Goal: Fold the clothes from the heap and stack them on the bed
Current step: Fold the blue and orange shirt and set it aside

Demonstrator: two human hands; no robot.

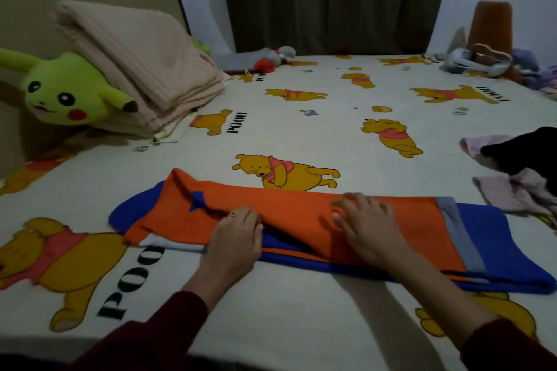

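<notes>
An orange and blue shirt (376, 229) lies folded lengthwise in a long band across the bed (316, 129), close to its near edge, with the collar end toward the left and a grey stripe and blue hem toward the right. The left hand (236, 238) rests on the shirt's left-middle part; its fingers curl at the edge of the upper orange layer, where the fabric lifts slightly over the blue layer beneath, so it appears to grip that edge. A ring (232, 214) shows on one finger. The right hand (369, 224) lies flat on the orange cloth, fingers spread and straight, pressing it down. Both arms wear dark red sleeves (156, 337).

The bedsheet is cream with a Winnie the Pooh print. At the right edge of the bed lies a heap of clothes (521, 172), black and pale pink pieces mixed. In the far left corner a folded beige blanket (141, 69) leans on a green Pikachu plush (66, 93). At the far edge sits a grey and red soft toy (271, 59), in front of a dark curtain (331, 0). In the far right corner is more loose clutter (488, 60).
</notes>
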